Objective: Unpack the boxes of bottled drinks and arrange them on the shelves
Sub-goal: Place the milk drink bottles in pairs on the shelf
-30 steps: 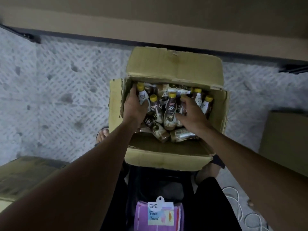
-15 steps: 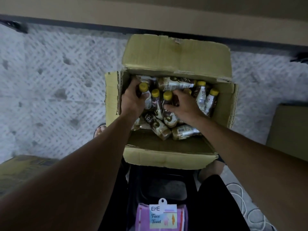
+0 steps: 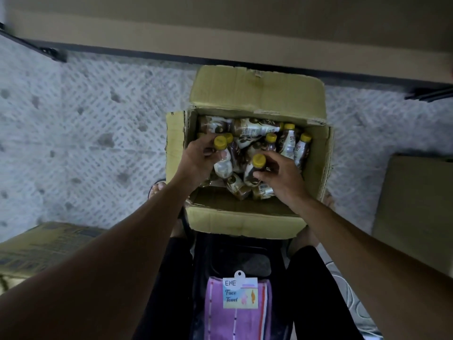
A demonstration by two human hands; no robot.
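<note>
Head | box [image 3: 257, 94] holds yellow-capped bottles [image 3: 288, 142] | left grip [image 3: 196, 158] clasps one bottle [image 3: 222, 166] | right grip [image 3: 282, 177] clasps another bottle [image 3: 251, 171]

Labels on loose bottles [image 3: 255, 130] too blurred to read. Left hand [image 3: 198, 158] covers neck of left bottle [image 3: 223, 166]; right hand [image 3: 282, 177] hides part of right bottle [image 3: 252, 170]. Lower bottles in open box [image 3: 245, 224] buried, count unclear. Left carton [image 3: 36, 249] cut by frame edge, print illegible. Right carton [image 3: 414, 204] cut by rt edge. Face towel pack [image 3: 237, 317] cut at btm, shelf board [image 3: 220, 40] at top.
</note>
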